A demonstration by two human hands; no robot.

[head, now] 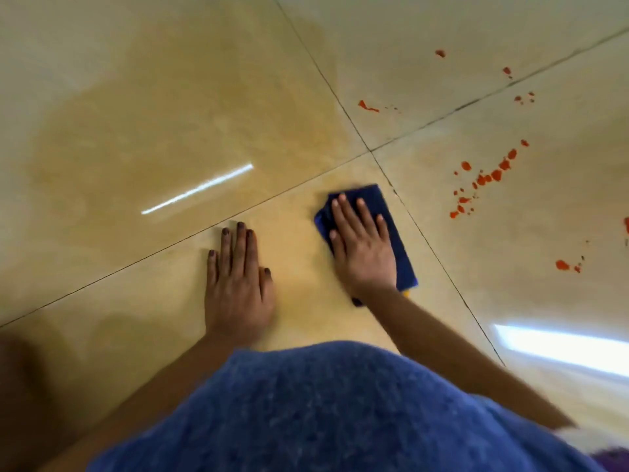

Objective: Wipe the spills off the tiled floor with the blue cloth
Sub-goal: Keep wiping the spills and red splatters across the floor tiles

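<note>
A folded dark blue cloth (381, 202) lies flat on the beige tiled floor (170, 114), just left of a grout line. My right hand (362, 243) presses on it, palm down with fingers spread. My left hand (238, 277) rests flat on the bare tile to the left, holding nothing. Red-orange spill spots (490, 177) are scattered over the tiles to the right of the cloth, with more spots (367, 106) further away and one blob (562, 265) at the right. A large wet yellowish patch (153, 137) covers the tile ahead and to the left.
Grout lines cross at a junction (371, 151) just beyond the cloth. My blue garment (323, 410) fills the bottom of the view. Bright light reflections (197, 189) show on the glossy tiles.
</note>
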